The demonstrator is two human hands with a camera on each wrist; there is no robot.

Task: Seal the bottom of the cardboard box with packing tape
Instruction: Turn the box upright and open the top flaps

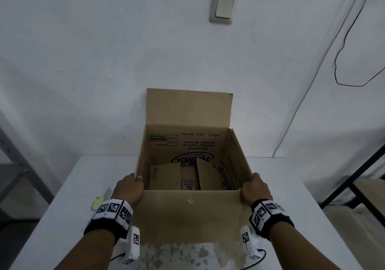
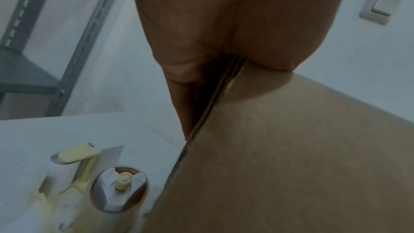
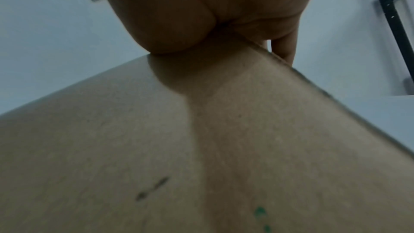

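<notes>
Both hands [image 1: 130, 188] grip the box [image 1: 187, 211] printed, seemingly, "Crunchy Layered."

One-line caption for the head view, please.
Both hands grip the open cardboard box on the white table.

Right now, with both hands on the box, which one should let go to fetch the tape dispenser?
Left. The tape dispenser lies on the table just outside the left hand. The right hand grips the cardboard box at its far corner.
</notes>
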